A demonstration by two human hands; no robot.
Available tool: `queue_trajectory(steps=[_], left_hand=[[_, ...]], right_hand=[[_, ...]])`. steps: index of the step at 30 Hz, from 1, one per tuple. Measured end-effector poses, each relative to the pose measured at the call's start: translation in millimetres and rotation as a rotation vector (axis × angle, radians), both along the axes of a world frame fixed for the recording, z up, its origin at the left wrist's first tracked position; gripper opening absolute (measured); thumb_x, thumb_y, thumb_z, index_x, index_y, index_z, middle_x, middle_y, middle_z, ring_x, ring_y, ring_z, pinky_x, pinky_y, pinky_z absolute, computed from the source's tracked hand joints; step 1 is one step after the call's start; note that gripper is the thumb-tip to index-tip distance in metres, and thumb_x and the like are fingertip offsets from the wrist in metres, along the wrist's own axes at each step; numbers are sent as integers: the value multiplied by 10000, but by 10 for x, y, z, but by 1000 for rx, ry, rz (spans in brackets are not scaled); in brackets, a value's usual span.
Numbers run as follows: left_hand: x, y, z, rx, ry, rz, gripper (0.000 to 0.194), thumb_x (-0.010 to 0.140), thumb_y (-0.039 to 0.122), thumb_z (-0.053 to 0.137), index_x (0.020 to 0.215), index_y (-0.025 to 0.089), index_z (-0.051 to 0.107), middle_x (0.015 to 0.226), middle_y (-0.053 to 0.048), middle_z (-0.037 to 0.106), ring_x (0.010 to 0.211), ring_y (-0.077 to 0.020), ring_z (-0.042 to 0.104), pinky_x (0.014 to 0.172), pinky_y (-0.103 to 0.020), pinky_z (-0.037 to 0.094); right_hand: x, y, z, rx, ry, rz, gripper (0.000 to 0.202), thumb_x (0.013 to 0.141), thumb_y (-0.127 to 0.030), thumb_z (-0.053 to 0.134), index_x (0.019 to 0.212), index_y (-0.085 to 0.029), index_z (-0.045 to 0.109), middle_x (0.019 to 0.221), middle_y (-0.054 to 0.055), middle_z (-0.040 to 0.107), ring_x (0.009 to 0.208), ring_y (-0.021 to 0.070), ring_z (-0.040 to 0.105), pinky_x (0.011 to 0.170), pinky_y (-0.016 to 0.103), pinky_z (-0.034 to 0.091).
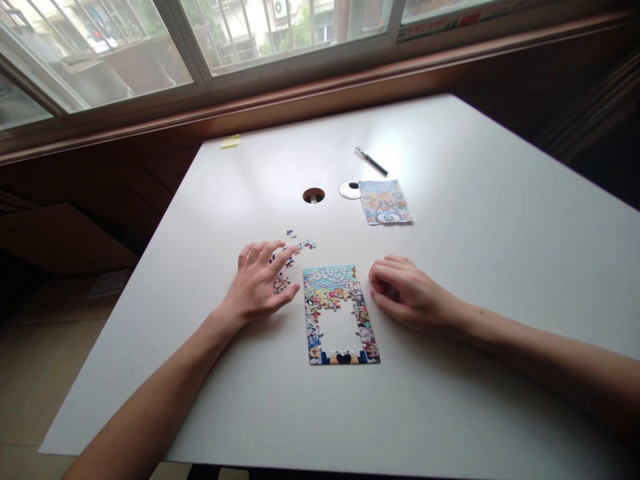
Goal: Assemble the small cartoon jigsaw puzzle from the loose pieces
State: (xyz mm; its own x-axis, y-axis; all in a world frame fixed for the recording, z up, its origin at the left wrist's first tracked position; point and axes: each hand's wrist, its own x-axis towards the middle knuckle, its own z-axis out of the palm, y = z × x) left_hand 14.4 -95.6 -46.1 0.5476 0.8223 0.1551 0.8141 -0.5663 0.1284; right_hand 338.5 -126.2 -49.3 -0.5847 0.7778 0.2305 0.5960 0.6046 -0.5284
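Observation:
A partly assembled jigsaw puzzle [370,327] lies flat on the white table, its frame and top rows filled and its middle bare. Just left of it, my left hand [260,283] hovers over or rests on a pile of loose puzzle pieces [281,283], fingers spread. The hand hides part of that pile. A few more pieces [310,245] lie beyond its fingertips. To the puzzle's right, my right hand [407,293] rests on the table with its fingers curled; whether anything is inside them is hidden.
Behind the puzzle lies a crumpled printed picture sheet [386,202], partly over a round metal disc [349,191]. A dark pen [371,161] lies farther back. The table has a round cable hole [314,195]. A yellow note [231,141] sits at the far left edge, near the window.

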Motion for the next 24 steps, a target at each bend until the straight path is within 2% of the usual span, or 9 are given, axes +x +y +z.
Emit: queue_trajectory(steps=[2, 4, 6, 9, 11, 14, 17, 21, 24], left_hand=[[11, 68, 5, -39, 15, -22, 659, 941, 557, 486, 1530, 328, 298, 1637, -40, 288, 1495, -327, 237, 1224, -566, 84], [23, 139, 9, -85, 25, -50, 664, 964, 555, 457, 1551, 334, 241, 1657, -29, 253, 1520, -324, 192, 1222, -583, 43], [28, 191, 14, -98, 20, -53, 635, 974, 542, 446, 1544, 334, 260, 1629, -33, 320, 1494, -320, 254, 1217, -597, 27], [21, 211, 27, -26, -17, 3, 597, 951, 528, 484, 1495, 308, 377, 1523, -63, 452, 1395, -316, 380, 1211, -591, 73], [22, 193, 38, 22, -30, 12, 568, 928, 544, 517, 1440, 305, 460, 1502, -74, 454, 1388, -326, 369, 1207, -587, 96], [52, 159, 55, 4, -20, -29, 484, 930, 560, 517, 1331, 289, 539, 1542, -64, 420, 1444, -336, 303, 1211, -595, 75], [113, 158, 74, -28, -33, -75, 425, 951, 531, 495, 1281, 264, 525, 1542, -53, 453, 1472, -319, 287, 1221, -582, 82], [173, 222, 116, -105, -11, -220, 448, 998, 448, 449, 1423, 309, 416, 1537, -17, 480, 1498, -283, 287, 1234, -568, 37], [99, 259, 162, -79, -35, -158, 449, 1017, 389, 420, 1454, 290, 397, 1428, -38, 586, 1419, -260, 419, 1235, -562, 22]], right_hand=[[-3, 2, 0, 5, -2, 1, 232, 855, -110, 531, 747, -226, 362, 736, 5, 506, 738, 178, 439, 767, 343, 378], [-3, 2, -1, 7, -4, 4, 232, 852, -109, 531, 747, -227, 361, 736, 5, 508, 736, 178, 439, 767, 343, 378], [-2, -1, 2, 3, -8, 5, 230, 848, -107, 532, 748, -228, 363, 736, 5, 509, 734, 178, 440, 771, 345, 381], [-2, -5, 11, 3, -7, 1, 229, 837, -102, 536, 743, -229, 371, 727, 3, 508, 728, 179, 443, 770, 343, 384], [-4, -7, 16, 8, -4, 0, 233, 831, -98, 539, 735, -230, 371, 718, 2, 506, 721, 178, 444, 762, 340, 382], [-7, -4, 17, 9, -5, 1, 234, 835, -101, 536, 735, -230, 368, 717, 2, 507, 721, 180, 446, 759, 338, 378], [-8, 0, 13, 13, -8, 4, 230, 840, -108, 532, 738, -230, 365, 726, 4, 514, 725, 181, 449, 759, 338, 375], [-4, -2, 11, 21, -6, 2, 228, 841, -109, 530, 742, -230, 364, 726, 3, 515, 721, 179, 445, 759, 339, 378], [7, -5, 6, 11, -1, 4, 233, 848, -110, 528, 740, -230, 360, 720, 2, 504, 722, 177, 447, 761, 340, 386]])
